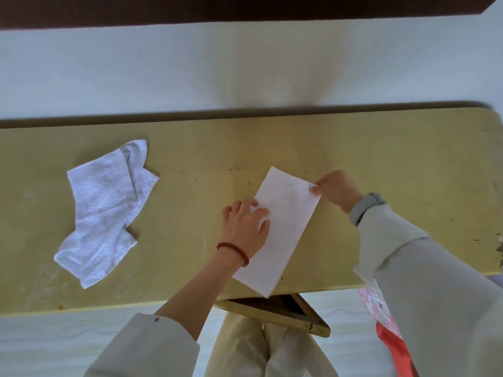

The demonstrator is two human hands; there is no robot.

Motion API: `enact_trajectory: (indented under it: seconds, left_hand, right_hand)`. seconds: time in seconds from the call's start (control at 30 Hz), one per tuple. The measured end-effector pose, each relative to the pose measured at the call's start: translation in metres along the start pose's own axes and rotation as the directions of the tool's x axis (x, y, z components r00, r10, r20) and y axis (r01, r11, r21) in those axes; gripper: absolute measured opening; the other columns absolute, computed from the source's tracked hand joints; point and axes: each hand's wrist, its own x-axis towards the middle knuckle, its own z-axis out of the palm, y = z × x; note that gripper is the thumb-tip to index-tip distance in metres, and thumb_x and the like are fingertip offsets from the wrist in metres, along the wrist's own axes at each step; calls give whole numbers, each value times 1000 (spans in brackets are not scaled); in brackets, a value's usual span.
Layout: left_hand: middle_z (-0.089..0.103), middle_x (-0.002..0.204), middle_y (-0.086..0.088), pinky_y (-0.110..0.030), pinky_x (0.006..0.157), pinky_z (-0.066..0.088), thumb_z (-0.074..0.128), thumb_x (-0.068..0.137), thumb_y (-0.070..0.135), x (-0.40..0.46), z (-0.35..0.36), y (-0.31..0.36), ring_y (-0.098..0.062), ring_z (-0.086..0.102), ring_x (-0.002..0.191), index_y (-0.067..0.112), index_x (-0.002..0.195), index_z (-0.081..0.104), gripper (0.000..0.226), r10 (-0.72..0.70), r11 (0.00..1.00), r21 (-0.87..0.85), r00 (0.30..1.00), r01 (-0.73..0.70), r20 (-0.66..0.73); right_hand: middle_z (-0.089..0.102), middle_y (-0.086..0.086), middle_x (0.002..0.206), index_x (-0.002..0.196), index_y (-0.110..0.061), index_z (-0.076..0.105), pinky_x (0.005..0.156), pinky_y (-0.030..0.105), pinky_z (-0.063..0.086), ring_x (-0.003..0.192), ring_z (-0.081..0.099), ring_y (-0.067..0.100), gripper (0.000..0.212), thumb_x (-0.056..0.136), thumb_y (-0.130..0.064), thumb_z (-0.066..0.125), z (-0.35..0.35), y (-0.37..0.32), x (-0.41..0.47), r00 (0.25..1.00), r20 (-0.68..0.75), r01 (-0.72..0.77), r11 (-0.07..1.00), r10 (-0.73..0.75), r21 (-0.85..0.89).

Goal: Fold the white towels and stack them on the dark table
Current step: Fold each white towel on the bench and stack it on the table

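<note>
- On the yellow table [353, 148], in front of me, the folded white towel [283, 227] lies as a long strip, with its near corner over the table edge.
- My left hand [245, 227] rests flat on its left side, fingers a little spread.
- My right hand [336, 190] pinches the far right corner between thumb and fingers.
- A crumpled towel [103, 210] lies well apart on the left.
- The dark table [217, 9] is far across the pale floor.

A scuffed yellow tabletop [353, 148] stood on a pale floor [190, 72], w/ a wooden frame [272, 308] under its near edge & red-pink patterned fabric [381, 322] at lower right.
</note>
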Motion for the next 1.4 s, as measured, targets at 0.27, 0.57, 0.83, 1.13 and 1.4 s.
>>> enact_trajectory:
  seconds: [0.27,0.57,0.83,1.13,1.4]
  left_hand:
    - [11,155,6,-46,115,2,56,87,33,91,-61,16,-20,-1,143,32,146,6,77,67,997,43,994,-71,90]
    - [53,94,8,-26,71,36,55,88,30,116,-100,25,-13,50,81,20,96,60,14,84,996,5,991,-84,105]
    - [58,91,-5,-27,52,40,63,83,12,72,-70,19,-26,58,58,8,85,61,6,168,980,-68,962,-187,-215]
    - [61,78,-1,-15,36,31,49,77,14,10,-6,-6,-15,55,48,12,70,62,15,254,963,-25,938,-267,-236]
    - [65,82,0,-17,35,37,46,79,18,-5,10,-11,-16,62,63,13,71,65,21,303,952,23,926,-306,-227]
  right_hand:
    - [44,-13,72,73,-17,57,61,23,34,70,44,12,14,82,-8,62,-21,-39,-7,791,45,602,761,-611,-241]
    - [53,-1,86,79,-10,59,64,31,44,63,44,12,8,85,-6,59,-35,-31,-6,752,-132,613,759,-646,-222]
    - [49,-1,88,83,-3,60,63,31,50,70,53,19,8,86,2,55,-17,-2,-14,673,-230,692,708,-703,-138]
    - [59,6,85,84,-10,63,44,27,46,66,53,16,12,81,-11,52,41,78,-36,578,-182,719,602,-795,-347]
    - [52,1,87,85,-12,58,47,20,38,79,45,12,12,82,-11,46,65,103,-38,549,-205,717,583,-810,-383]
